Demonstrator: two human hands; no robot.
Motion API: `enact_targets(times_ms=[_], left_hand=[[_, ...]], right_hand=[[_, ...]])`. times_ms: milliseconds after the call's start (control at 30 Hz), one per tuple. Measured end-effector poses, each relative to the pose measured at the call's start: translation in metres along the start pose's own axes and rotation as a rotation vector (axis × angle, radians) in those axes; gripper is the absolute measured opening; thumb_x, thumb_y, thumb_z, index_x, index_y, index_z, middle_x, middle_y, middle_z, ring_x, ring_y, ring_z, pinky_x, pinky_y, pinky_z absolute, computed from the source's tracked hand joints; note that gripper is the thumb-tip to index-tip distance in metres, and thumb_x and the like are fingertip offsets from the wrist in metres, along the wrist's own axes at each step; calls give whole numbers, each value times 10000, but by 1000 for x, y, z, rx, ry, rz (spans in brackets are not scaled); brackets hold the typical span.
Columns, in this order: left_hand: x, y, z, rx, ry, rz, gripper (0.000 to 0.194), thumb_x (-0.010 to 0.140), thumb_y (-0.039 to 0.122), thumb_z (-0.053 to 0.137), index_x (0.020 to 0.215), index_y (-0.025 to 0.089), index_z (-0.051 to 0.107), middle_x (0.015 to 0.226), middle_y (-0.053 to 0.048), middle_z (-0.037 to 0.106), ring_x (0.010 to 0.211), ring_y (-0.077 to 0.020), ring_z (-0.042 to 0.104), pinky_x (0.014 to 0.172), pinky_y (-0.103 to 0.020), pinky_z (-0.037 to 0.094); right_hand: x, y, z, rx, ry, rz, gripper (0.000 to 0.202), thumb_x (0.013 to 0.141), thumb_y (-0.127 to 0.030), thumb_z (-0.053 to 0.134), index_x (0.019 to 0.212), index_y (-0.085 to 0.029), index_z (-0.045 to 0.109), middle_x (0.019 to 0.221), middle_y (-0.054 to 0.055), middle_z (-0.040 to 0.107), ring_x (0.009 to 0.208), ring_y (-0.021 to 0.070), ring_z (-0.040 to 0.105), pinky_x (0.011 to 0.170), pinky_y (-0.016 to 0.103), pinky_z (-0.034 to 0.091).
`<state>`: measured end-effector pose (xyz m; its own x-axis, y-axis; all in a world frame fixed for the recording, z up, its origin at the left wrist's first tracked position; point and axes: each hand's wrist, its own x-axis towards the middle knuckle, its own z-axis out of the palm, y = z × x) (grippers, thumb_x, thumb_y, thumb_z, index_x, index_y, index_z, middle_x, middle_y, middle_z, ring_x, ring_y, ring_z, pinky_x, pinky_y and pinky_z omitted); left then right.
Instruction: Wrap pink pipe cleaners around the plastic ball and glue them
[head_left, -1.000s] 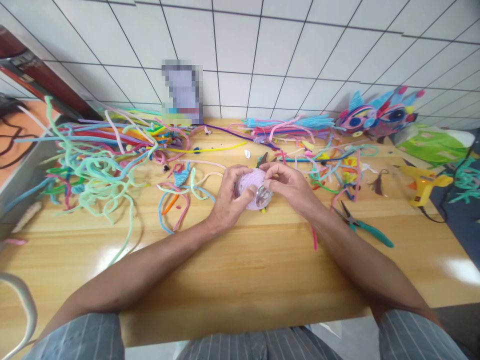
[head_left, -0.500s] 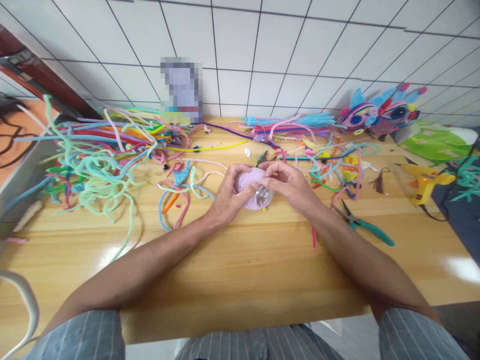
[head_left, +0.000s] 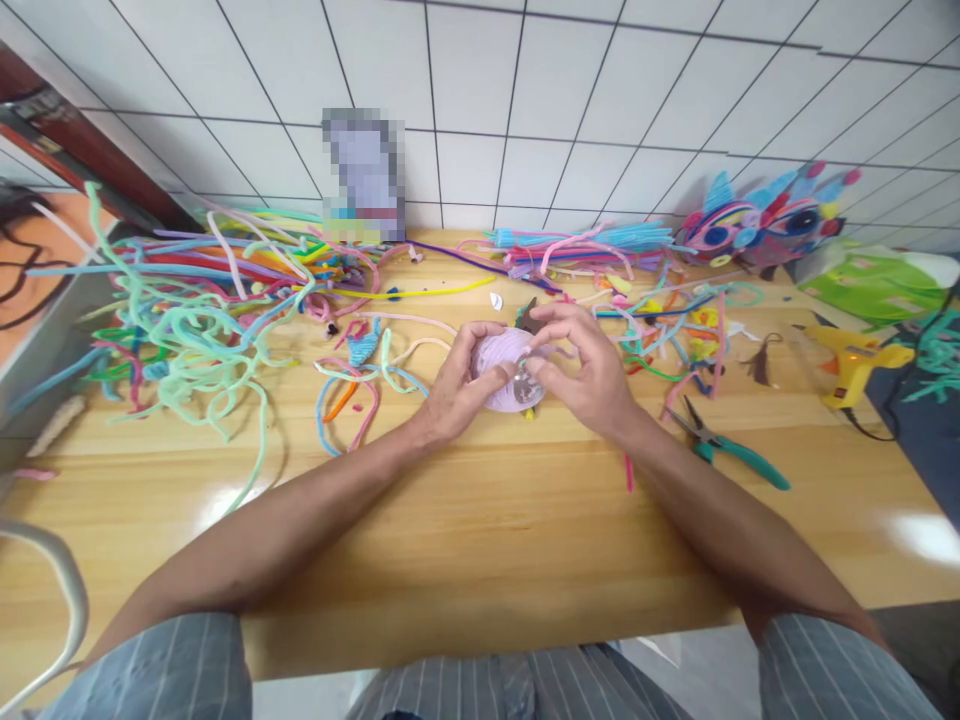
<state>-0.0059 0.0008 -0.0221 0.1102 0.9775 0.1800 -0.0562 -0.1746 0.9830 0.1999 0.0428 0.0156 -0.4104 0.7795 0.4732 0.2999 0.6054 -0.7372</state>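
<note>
The left hand and right hand both grasp the lilac ball, whose wrapping may loosen if the fingers slip.

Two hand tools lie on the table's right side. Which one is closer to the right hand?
The teal-handled pliers, just beside the right forearm and past the right hand. The yellow glue gun lies farther off, near the table's right edge.

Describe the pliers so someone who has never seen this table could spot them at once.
Start at the wooden table and look just past the right hand, toward the yellow glue gun. The pliers lie flat on bare wood between the two, touched by neither hand. Their teal handles and dark metal nose set them apart from the soft fuzzy pipe cleaners scattered nearby.
</note>
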Motion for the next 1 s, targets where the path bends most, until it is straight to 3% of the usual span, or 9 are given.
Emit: enact_targets(times_ms=[67,167,433,567,667,1000], left_hand=[[0,1,0,-17,2,-8,456,937,444,743,1282,245,521,1290,-63,624,1156,-220,610,1004,-356,539],[0,1,1,-11,17,-2,447,933,431,736,1279,245,522,1269,-58,625,1159,-223,604,1016,-361,536],[-2,-5,0,41,-2,49,491,962,485,688,1345,243,498,1375,-95,594,1296,-267,583,1154,-434,499],[-6,-12,-5,108,-26,121,634,945,570,710,1444,248,486,1583,-150,482,1513,-339,471,1306,-525,374],[-9,-17,-5,162,-16,158,692,938,597,720,1491,257,480,1620,-166,464,1552,-358,448,1324,-553,359],[-9,-7,-6,278,-27,190,633,962,461,709,1524,228,530,1681,-183,514,1593,-353,479,1340,-558,376]], right_hand=[[-3,-1,0,-148,-28,-163,219,887,-271,771,1090,-295,692,1389,94,690,1341,316,647,1151,573,516],[-6,-1,1,-253,-80,-264,315,893,-253,762,1187,-292,655,1461,129,645,1366,333,634,1132,578,532],[-11,-2,5,-330,-82,-299,379,886,-228,732,1235,-287,597,1478,154,625,1353,354,636,1111,604,541],[-12,-2,6,-328,-78,-300,408,880,-238,742,1254,-298,590,1489,159,624,1358,367,636,1118,617,535],[-13,-1,5,-297,-94,-251,428,871,-267,771,1263,-302,602,1511,151,623,1380,380,628,1149,628,518],[-16,-2,10,-303,-73,-274,406,902,-268,748,1276,-293,595,1456,166,652,1367,360,646,1141,604,556]])
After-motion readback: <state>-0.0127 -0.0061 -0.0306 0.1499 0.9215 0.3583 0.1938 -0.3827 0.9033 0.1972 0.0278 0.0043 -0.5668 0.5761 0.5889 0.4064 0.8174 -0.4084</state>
